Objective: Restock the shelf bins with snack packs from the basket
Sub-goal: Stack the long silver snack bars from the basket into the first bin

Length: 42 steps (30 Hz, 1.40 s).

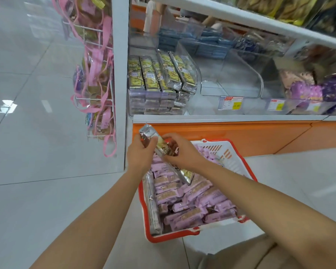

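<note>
Silver foil long snack pack (pixel 160 145) held over red-rimmed white plastic basket (pixel 231 162), left grip (pixel 140 154) and right grip (pixel 184 152) both clenched on it; middle hidden by fingers (pixel 170 137), print blurred, shelf price tags (pixel 230 102) unreadable.

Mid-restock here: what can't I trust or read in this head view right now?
Head view:
- Price tags: print too small and blurred.
- Silver packs: count unclear, partly covered by the left hand and right hand gripping them.
- Basket floor: buried under purple packs.
- Top-shelf bags: blurred, cut off by the top edge.
</note>
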Tool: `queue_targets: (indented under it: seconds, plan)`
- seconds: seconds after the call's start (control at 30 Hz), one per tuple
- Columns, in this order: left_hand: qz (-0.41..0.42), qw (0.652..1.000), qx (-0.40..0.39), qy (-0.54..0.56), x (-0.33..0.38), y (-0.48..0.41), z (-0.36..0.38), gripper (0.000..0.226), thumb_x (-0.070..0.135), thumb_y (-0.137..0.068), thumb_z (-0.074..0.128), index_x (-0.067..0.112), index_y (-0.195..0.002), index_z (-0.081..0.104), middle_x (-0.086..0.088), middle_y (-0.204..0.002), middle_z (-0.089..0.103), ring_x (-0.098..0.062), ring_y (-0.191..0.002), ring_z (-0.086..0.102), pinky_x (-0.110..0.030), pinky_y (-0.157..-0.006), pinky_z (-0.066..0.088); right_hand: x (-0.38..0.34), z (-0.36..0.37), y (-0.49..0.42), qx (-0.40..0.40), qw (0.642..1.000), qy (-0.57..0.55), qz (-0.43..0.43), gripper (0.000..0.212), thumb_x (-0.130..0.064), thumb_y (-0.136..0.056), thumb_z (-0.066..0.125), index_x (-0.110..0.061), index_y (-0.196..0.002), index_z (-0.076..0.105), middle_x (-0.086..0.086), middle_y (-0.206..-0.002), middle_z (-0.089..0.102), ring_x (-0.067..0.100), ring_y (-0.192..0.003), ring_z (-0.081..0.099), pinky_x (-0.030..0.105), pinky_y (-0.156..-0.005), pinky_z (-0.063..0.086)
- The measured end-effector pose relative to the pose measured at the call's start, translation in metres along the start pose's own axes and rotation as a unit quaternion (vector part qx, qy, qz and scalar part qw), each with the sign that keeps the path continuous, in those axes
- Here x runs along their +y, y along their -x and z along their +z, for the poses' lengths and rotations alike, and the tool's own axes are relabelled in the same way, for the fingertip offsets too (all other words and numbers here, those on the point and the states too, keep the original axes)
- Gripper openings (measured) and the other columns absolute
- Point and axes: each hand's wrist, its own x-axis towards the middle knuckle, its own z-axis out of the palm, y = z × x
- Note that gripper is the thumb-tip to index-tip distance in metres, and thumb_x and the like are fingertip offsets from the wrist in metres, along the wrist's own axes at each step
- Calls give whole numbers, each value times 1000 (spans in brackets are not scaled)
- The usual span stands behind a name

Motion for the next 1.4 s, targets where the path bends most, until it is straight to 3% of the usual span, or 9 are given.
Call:
queue_targets:
  seconds: [0.07, 0.23, 0.4, 0.5, 0.63, 0.7, 0.8, 0.97, 1.4]
  plan:
    - [14, 999, 33, 29, 11, -2, -4, 20, 32, -95, 62, 13, -100, 59, -4, -87, 67, -24, -82, 64, -38, -74, 49, -8, -15, 0, -42, 999, 22, -8, 74, -31, -75, 83, -22, -137, 44, -9, -117, 54, 7, -98, 53, 24, -85, 47]
    - [43, 993, 94, 49, 30, -3, -19, 19, 34, -95, 61, 21, -84, 51, 1, -72, 58, -17, -66, 53, -36, -66, 43, -27, -41, 1, -100, 992, 75, -5, 65, -29, -75, 83, -23, -125, 43, -16, -97, 51, 3, -84, 54, 22, -73, 45]
    - [92, 988, 116, 49, 42, -8, -30, 32, 36, -101, 42, 8, -94, 56, 7, -75, 52, 4, -74, 53, -22, -72, 44, -50, -64, 1, -78, 993, 79, -51, 48, -19, -78, 79, -25, -117, 50, -9, -94, 55, 5, -77, 53, 28, -69, 50]
    - [129, 979, 133, 83, 51, -13, -41, 40, 40, -94, 26, 11, -86, 52, 2, -76, 51, -13, -74, 50, -34, -70, 40, -61, -82, -2, -69, 994, 39, -71, 44, -15, -79, 79, -23, -115, 54, 5, -99, 57, 11, -80, 55, 32, -73, 52]
    - [292, 931, 178, -126, 49, -24, -56, 27, 24, -91, 42, 12, -111, 57, -4, -108, 58, -21, -104, 51, -36, -90, 40, -79, -108, -19, 12, 996, 47, -77, 42, -16, -80, 77, -21, -116, 57, 5, -98, 59, 21, -85, 59, 31, -72, 52]
    - [345, 897, 147, -234, 47, -33, -57, 43, 13, -86, 54, 11, -129, 54, -10, -136, 53, -27, -130, 43, -45, -108, 34, -89, -118, -34, 65, 995, 53, -56, 39, -16, -80, 76, -17, -115, 59, 2, -91, 59, 15, -76, 56, 29, -71, 50]
    - [360, 858, 81, -358, 51, -40, -57, 69, 15, -88, 56, 14, -153, 32, -9, -162, 23, -27, -152, 12, -47, -123, 11, -104, -125, -60, 128, 989, 75, -18, 31, -17, -80, 76, -16, -108, 63, -2, -78, 57, 8, -65, 51, 28, -69, 45]
    - [327, 831, 40, -449, 46, -50, -58, 86, 21, -92, 53, 18, -158, -2, -3, -165, -8, -22, -152, -12, -46, -124, -3, -122, -128, -95, 157, 978, 134, 25, 30, -27, -80, 75, -14, -106, 68, 2, -83, 72, 12, -80, 65, 26, -77, 50]
    - [402, 815, 84, -409, 32, -61, -60, 87, 6, -76, 62, 12, -155, 26, -6, -162, 25, -26, -151, 17, -49, -122, 16, -145, -99, -167, 175, 960, 208, 73, 33, -33, -81, 74, -1, -88, 72, 12, -87, 71, 24, -89, 64, 32, -78, 51]
